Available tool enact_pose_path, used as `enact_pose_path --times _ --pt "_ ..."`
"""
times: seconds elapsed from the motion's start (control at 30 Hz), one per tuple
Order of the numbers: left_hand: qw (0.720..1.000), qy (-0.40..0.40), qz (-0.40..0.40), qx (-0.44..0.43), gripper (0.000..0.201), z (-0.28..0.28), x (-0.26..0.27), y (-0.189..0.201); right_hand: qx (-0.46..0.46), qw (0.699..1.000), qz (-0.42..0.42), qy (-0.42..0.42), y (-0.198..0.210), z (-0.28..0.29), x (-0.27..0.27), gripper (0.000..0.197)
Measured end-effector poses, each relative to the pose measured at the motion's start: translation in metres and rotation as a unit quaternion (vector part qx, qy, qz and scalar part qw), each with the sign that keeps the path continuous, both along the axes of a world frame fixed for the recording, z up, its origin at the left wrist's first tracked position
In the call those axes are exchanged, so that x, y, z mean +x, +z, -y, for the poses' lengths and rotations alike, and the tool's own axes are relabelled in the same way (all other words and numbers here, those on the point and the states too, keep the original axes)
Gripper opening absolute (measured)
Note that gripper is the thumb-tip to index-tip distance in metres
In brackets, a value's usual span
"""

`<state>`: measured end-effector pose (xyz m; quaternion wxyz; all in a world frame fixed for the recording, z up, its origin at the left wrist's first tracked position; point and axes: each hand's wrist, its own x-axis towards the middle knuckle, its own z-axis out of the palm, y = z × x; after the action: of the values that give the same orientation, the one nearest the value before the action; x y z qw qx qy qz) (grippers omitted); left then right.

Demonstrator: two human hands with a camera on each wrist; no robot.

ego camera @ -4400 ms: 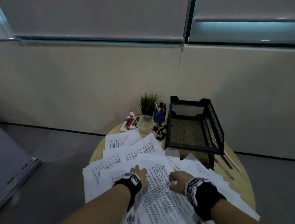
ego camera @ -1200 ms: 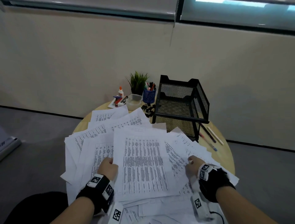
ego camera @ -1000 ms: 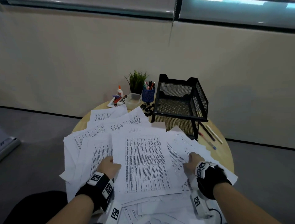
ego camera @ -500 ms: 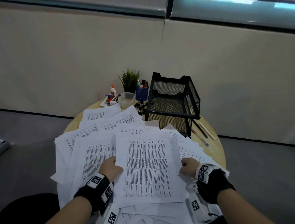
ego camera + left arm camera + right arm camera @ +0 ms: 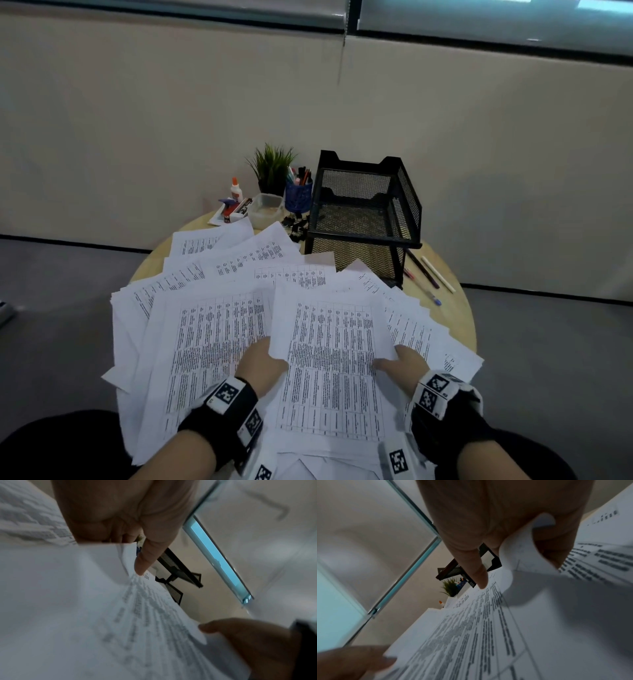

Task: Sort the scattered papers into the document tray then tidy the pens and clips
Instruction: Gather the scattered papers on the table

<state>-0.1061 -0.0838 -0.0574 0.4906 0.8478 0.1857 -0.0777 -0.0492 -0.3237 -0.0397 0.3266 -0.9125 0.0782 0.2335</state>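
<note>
Printed papers [image 5: 212, 329] lie fanned over the round wooden table [image 5: 455, 308]. My left hand [image 5: 265, 353] grips the left edge of the top printed sheet [image 5: 329, 359], and my right hand [image 5: 399, 358] grips its right edge. In the left wrist view the left hand's thumb [image 5: 145, 558] lies on the sheet [image 5: 85, 615] with the fingers hidden beneath. In the right wrist view the sheet's edge [image 5: 517, 555] curls between thumb and fingers. The black mesh document tray [image 5: 363, 236] stands beyond the pile. Loose pens [image 5: 423, 274] lie to its right, binder clips [image 5: 296, 226] to its left.
At the table's far edge stand a blue pen cup [image 5: 298, 198], a clear plastic tub [image 5: 265, 205], a small plant [image 5: 274, 168], a glue bottle [image 5: 235, 190] and a stapler box [image 5: 233, 210]. A beige wall runs behind, with grey floor on both sides.
The top sheet has shifted right across the pile and its edges have lifted. My left hand followed it right, and my right hand closed in on its right edge.
</note>
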Motion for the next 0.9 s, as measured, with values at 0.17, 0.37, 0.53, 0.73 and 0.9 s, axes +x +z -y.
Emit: enact_pose_path --times 0.17,0.37,0.53,0.73,0.9 --pt "0.998 -0.016 0.009 -0.055 0.036 0.022 -0.006 -0.002 0.007 1.0 0.0 -0.012 -0.005 -0.001 -0.01 0.011" --pt "0.994 -0.053 0.023 0.089 0.019 0.011 -0.004 -0.005 -0.032 0.999 0.033 -0.025 -0.005 0.009 -0.015 0.014" --pt "0.972 0.004 -0.048 0.23 0.051 -0.034 0.001 -0.008 -0.041 0.995 0.05 -0.072 -0.006 0.03 -0.02 0.021" --pt "0.942 0.125 -0.204 0.236 0.087 -0.094 -0.006 -0.009 0.01 0.995 0.055 -0.086 -0.002 0.047 -0.029 0.043" --pt "0.936 0.186 -0.236 0.183 0.111 -0.108 -0.014 -0.004 0.071 0.979 0.124 -0.147 0.02 0.062 -0.025 0.045"
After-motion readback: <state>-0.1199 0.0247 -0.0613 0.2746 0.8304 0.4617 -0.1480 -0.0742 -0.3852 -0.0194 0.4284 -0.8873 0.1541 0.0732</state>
